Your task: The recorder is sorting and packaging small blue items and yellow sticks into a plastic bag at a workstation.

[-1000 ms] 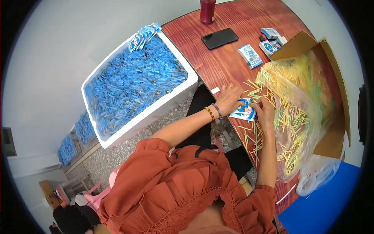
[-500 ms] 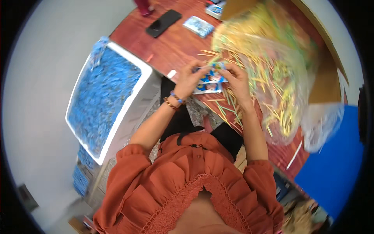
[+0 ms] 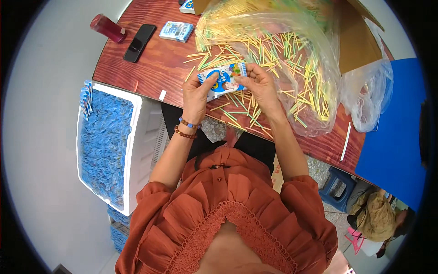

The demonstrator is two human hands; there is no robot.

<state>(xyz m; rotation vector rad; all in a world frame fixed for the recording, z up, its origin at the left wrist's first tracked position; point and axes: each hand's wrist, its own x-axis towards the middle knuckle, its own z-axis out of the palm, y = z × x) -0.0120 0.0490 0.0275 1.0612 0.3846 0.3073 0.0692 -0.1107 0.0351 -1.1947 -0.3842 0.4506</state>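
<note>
A small blue and white packet (image 3: 223,82) with a picture printed on it is held out flat between both my hands above the table's near edge. My left hand (image 3: 195,97) pinches its left end, thumb on top. At the other end, my right hand (image 3: 261,88) grips it between thumb and fingers. A pale edge shows below the packet; I cannot tell whether it belongs to a second one. Thin yellow and green sticks (image 3: 267,50) lie scattered around and beyond my hands, many of them inside an open clear plastic bag (image 3: 306,129).
On my left stands a white foam box (image 3: 147,123) full of blue packets (image 3: 107,146). A phone (image 3: 139,43), a red bottle (image 3: 108,28) and a flat stack of packets (image 3: 176,31) lie at the far left. A cardboard box (image 3: 360,48) and blue board (image 3: 392,137) are at right.
The whole view has shifted, bringing the red bottle fully into sight. The packet, earlier partly covered by my fingers, is now spread flat between my two hands.
</note>
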